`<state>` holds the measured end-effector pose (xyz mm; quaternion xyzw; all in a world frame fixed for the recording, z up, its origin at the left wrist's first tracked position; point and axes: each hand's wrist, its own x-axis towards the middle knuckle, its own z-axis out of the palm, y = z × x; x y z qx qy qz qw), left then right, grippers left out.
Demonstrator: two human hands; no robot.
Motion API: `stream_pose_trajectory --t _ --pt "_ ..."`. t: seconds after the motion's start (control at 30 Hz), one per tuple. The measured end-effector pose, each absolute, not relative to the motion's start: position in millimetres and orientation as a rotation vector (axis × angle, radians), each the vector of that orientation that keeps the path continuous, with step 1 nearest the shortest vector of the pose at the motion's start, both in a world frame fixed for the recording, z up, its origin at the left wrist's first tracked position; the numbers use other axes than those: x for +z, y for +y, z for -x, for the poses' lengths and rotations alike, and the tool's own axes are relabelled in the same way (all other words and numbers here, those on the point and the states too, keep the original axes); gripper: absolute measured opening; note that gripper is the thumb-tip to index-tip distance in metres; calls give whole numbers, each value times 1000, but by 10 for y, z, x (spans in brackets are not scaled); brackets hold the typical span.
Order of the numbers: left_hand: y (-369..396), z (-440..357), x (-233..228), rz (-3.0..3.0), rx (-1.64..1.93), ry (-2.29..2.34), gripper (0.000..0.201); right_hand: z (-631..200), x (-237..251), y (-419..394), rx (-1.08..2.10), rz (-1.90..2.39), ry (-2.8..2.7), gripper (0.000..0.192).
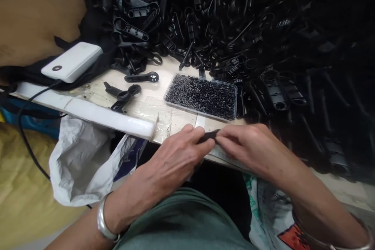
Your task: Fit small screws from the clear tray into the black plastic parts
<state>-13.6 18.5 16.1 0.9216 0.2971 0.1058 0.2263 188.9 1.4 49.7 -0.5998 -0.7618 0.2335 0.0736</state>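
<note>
The step in hand looked like close two-handed work on one narrow, dark black part [209, 136], held near the front edge of the pale wooden bench [181, 121]. The left hand [187, 146] was curled in, its thumb and fingers closed around the part's left portion. The right hand [246, 144] was drawn to a pinch, thumb and forefinger meeting at the part's right end; whether a smaller piece sat between those fingertips could not be told. As a judgement, the next move called for a steady grip from the left and fine fingertip control from the right.

Just beyond the hands lay a shallow rectangular clear plastic tray [199, 112], filled with small black and grey pieces [202, 95]; a knock from a knuckle could have spilled them. Behind and to the right, a large heap of black plastic parts [190, 19] crowded the surface, leaving little working room on that side.

To the left lay a long black piece with a rounded end [142, 77] and a black part with a ring [124, 94]. A white padded strip [111, 116] ran along the front edge, below a white rounded-corner box [73, 60] with a black cable [31, 148].
</note>
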Motion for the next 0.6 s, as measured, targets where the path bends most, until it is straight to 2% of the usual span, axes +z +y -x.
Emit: stream_pose_trajectory --t 0.17,0.33,0.6 --pt "152 139 186 -2568 275 868 45 -2032 402 -201 875 1889 -1790 17" --pt "139 126 194 -2616 301 896 45 -2108 345 -333 908 1877 -1714 22" --pt "152 73 288 -2636 132 892 45 -2059 316 -384 1014 1820 -1488 23"
